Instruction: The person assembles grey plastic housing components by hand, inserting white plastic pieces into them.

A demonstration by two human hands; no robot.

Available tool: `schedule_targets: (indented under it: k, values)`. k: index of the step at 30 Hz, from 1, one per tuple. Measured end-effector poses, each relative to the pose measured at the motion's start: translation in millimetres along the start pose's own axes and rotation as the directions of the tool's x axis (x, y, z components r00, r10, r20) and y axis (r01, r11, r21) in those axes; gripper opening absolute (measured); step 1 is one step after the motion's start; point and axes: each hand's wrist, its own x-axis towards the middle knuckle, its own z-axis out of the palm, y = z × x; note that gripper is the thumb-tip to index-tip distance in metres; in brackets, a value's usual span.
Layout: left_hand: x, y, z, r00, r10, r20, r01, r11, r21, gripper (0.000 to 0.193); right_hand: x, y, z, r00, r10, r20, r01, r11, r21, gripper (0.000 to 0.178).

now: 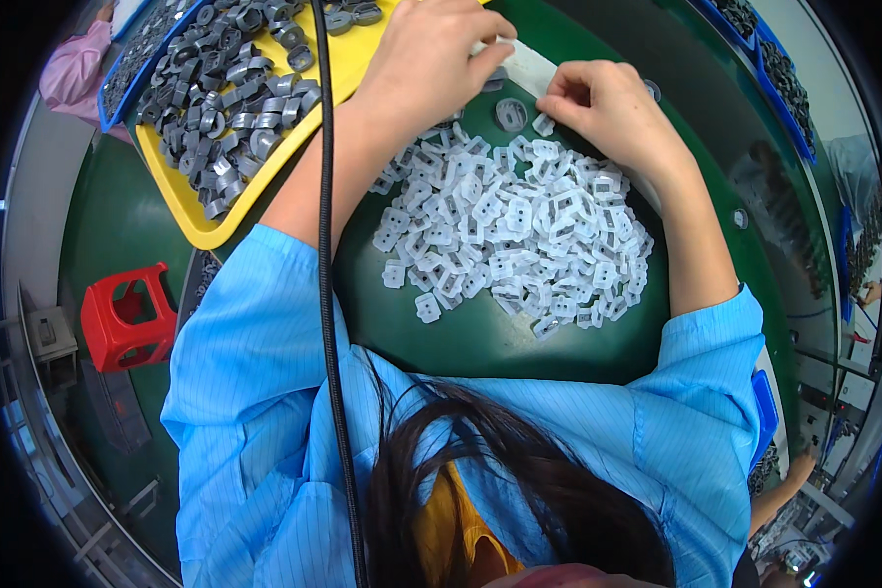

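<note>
My left hand [431,64] is up at the table's far side with its fingers curled and thumb drawn in; what it holds, if anything, is hidden. To its right my right hand [612,113] is closed in a pinch, its fingertips at a small translucent white plastic piece [544,124]. Just left of that piece lies a round grey plastic part [511,115] on the green tabletop [382,328]. A loose heap of translucent white plastic pieces [510,225] with small holes spreads between my forearms. Another grey part [496,80] shows close below my left thumb.
A yellow tray [206,231] of grey ring-shaped parts [230,108] stands on the left, with a blue bin [118,98] beyond. A black cable [327,245] hangs across my left arm. Blue bins [789,98] line the right. A red stool [127,318] stands on the floor; a pink-sleeved person [73,73] is far left.
</note>
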Motion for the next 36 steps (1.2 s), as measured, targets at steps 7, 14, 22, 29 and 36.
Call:
schedule_targets:
  k: [7,14,22,29,36]
  values:
    - [-7,-4,-14,0.981,-0.194,-0.025,0.171,0.914,-0.368,0.018,-1,-16,1,0.989,0.066,0.130,-0.070,0.997,0.023,0.029]
    - [-14,13,5,0.945,0.192,0.264,-0.123,0.958,-0.258,0.048,-2,-8,-10,0.977,-0.003,0.211,-0.020,0.994,0.108,0.031]
    - [-20,12,-7,0.943,0.085,0.322,-0.012,0.975,-0.224,0.039,-6,5,-14,0.976,-0.129,0.175,0.091,0.974,0.209,0.028]
    - [-17,9,-22,0.922,0.060,0.383,0.055,0.958,-0.282,0.045,-5,12,-13,0.968,-0.135,0.210,0.094,0.977,0.191,0.022]
    - [-14,3,-6,0.931,0.000,0.366,0.082,0.975,-0.208,0.043,-1,13,-11,0.972,-0.096,0.213,0.046,0.973,0.227,0.021]
